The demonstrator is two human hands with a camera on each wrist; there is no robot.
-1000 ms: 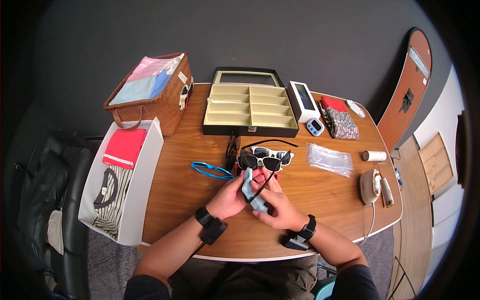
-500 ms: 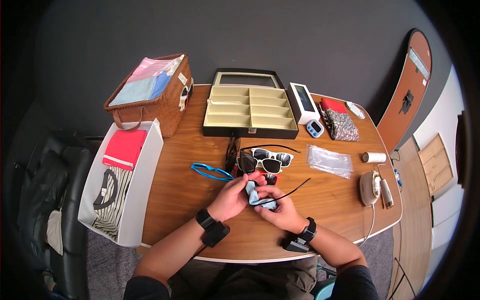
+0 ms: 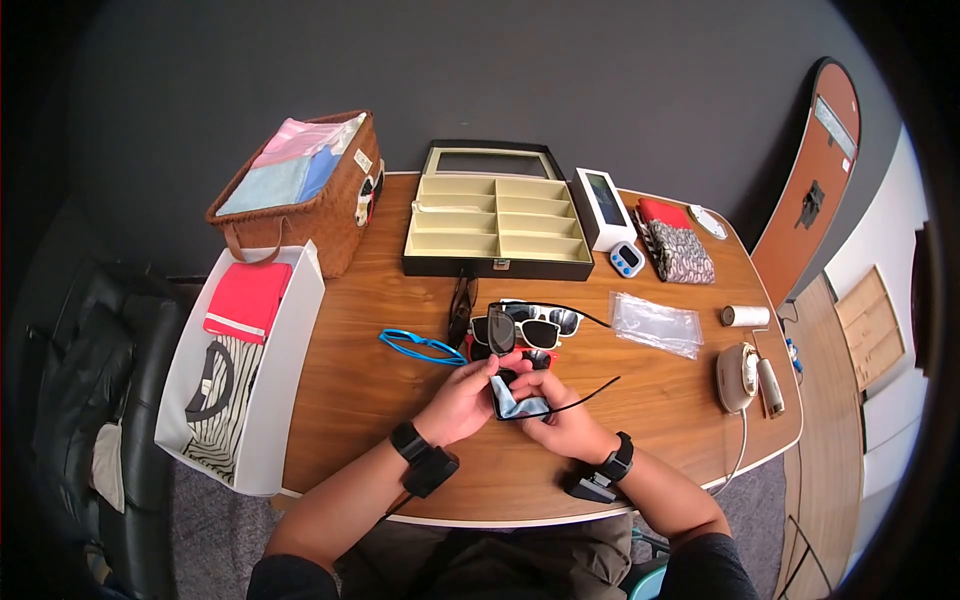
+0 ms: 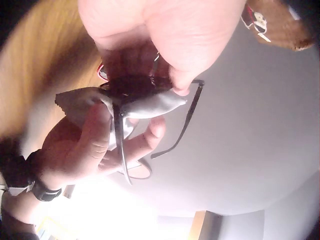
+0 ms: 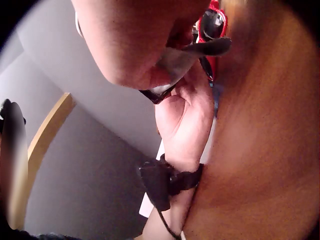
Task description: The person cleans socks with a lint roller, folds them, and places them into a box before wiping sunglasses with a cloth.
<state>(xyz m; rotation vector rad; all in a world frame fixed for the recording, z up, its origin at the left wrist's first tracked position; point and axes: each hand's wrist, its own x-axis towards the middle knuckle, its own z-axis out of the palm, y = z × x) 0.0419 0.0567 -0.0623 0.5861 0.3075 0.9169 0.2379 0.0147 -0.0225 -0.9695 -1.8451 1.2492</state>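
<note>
A pair of black-framed sunglasses is held above the table's near middle, one arm pointing out to the right. My left hand grips the frame at a lens. With my right hand I pinch a light blue cloth against the other lens. The left wrist view shows the cloth bunched over the frame, the sunglasses' arm beside my right thumb. Just beyond my hands lie white sunglasses, red sunglasses, blue glasses and dark glasses.
Behind the glasses stands an open compartment case. To the left are a white bin of folded clothes and a wicker basket. Clear plastic bags, a timer, a lint roller and a garment steamer lie right.
The sunglasses have turned in my hands, their free arm swinging out to the right. The cloth has moved slightly down and now spreads over the nearer lens.
</note>
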